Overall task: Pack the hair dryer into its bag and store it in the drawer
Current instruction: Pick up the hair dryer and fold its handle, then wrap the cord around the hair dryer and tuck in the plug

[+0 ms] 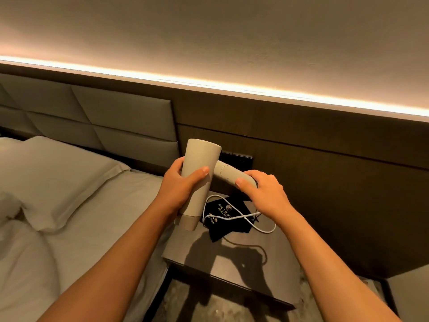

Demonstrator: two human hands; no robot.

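I see the black bag (228, 214) lying flat and unfilled on the nightstand (234, 261), white cord (243, 218) looped over it. My left hand (178, 184) wraps the cream hair dryer (199, 173) barrel above it; my right hand (264, 189), at 3 o'clock, clasps the handle. Bed (69, 205) borders at 9 o'clock.

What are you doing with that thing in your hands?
A person is holding a cream-coloured plastic hair dryer in the air with both bare hands. The left hand grips its barrel, and the right hand holds its handle. Below it, a black cloth bag with gold print lies flat on the dark bedside table, with the dryer's white cord looped across it. The dryer is not in the bag yet.
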